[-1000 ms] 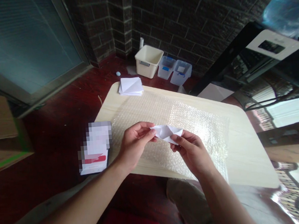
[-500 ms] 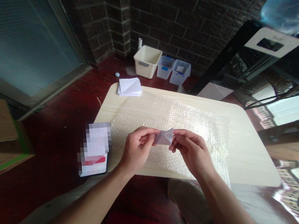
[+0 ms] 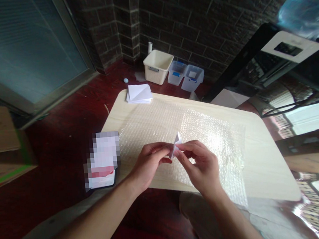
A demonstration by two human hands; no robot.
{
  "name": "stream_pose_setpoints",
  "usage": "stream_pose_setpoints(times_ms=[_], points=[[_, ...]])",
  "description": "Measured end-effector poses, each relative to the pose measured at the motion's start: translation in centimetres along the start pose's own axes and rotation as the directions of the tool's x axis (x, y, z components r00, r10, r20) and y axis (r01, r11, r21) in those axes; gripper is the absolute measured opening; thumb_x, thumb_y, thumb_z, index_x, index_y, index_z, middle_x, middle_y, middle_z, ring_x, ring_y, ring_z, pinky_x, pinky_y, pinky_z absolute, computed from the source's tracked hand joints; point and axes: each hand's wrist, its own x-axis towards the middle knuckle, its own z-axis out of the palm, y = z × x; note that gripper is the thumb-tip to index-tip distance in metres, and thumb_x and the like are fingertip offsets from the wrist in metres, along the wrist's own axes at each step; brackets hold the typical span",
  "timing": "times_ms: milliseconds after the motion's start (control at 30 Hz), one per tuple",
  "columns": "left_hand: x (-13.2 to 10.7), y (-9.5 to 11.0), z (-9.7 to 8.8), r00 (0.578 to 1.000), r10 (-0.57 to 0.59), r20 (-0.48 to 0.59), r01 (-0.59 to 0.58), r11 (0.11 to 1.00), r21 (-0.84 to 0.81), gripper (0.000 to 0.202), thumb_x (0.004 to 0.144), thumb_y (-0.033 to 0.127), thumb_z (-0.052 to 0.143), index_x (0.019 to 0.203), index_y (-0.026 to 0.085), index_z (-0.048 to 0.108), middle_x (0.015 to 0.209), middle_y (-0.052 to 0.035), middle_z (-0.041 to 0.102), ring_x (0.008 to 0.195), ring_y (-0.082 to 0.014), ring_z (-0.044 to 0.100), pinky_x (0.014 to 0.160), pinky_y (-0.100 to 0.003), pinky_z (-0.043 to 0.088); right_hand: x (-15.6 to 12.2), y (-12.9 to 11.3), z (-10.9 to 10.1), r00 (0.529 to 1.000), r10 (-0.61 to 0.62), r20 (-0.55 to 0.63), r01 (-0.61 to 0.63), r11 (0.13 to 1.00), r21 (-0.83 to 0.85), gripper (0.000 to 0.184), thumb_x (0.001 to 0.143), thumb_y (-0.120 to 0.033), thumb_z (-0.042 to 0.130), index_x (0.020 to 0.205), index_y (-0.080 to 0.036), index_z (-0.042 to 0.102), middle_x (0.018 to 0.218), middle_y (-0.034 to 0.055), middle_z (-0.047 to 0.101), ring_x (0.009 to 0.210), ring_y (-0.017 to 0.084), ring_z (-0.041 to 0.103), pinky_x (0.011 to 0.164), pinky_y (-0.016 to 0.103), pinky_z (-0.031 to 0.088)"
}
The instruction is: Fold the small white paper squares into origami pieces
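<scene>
A small folded piece of white paper (image 3: pixel 176 144) is pinched between both my hands above the near edge of the light wooden table (image 3: pixel 263 162). My left hand (image 3: pixel 149 164) grips its left side with closed fingers. Pressed close against it, my right hand (image 3: pixel 201 164) pinches the right side. Only the paper's upper tip shows between my fingertips; the rest is hidden. A sheet of bubble wrap (image 3: pixel 205 137) lies on the table under my hands.
A stack of white paper sheets (image 3: pixel 139 94) lies at the table's far left corner. A phone with a blurred screen (image 3: pixel 103 159) overhangs the left edge. On the dark red floor stand a cream bin (image 3: pixel 158 66) and two clear boxes (image 3: pixel 186 76). A black frame (image 3: pixel 244 63) rises at right.
My hands have drawn together, and the paper, spread wide a second ago, is folded up narrow between my fingertips. My hands also sit slightly lower and nearer to me.
</scene>
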Motion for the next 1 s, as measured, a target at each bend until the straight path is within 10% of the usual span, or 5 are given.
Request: stream_pose_setpoints(times_ms=[333,733,1000], points=[[0.2,-0.3,-1.1,0.907,0.42,-0.03,-0.353,0.798,0.488,0.021,0.089,0.031,0.079,0.107,0.02,0.08,0.105,-0.0089,0.078,0.087,-0.0196,0.075,0.075,-0.028,0.06,0.8,0.6,-0.4,0.937,0.316,0.15,-0.344,0.753,0.56,0.027,0.093,-0.043,0.075,0.102,-0.019,0.082,0.082,0.0061,0.076,0.069,0.018,0.069,0.058,0.029,0.056],[0.2,0.6,-0.2,0.972,0.197,-0.131,-0.194,0.98,0.038,0.07,0.074,0.019,0.09,0.137,0.022,0.058,0.095,-0.0008,0.072,0.087,-0.0156,0.07,0.079,-0.026,0.057,1.0,1.3,-0.3,0.916,0.372,0.15,-0.387,0.721,0.575,0.023,0.084,-0.032,0.088,0.103,-0.02,0.081,0.076,0.0014,0.074,0.059,0.012,0.064,0.056,0.026,0.051],[0.1,0.2,0.1,0.999,0.033,-0.017,-0.034,0.998,-0.055,0.052,0.08,0.026,0.088,0.129,0.017,0.072,0.106,-0.0068,0.078,0.097,-0.0177,0.072,0.089,-0.029,0.057,0.9,1.4,-0.4,0.923,0.343,0.175,-0.377,0.716,0.587,0.021,0.087,-0.031,0.085,0.105,-0.021,0.081,0.081,0.0028,0.075,0.063,0.013,0.064,0.057,0.026,0.05]])
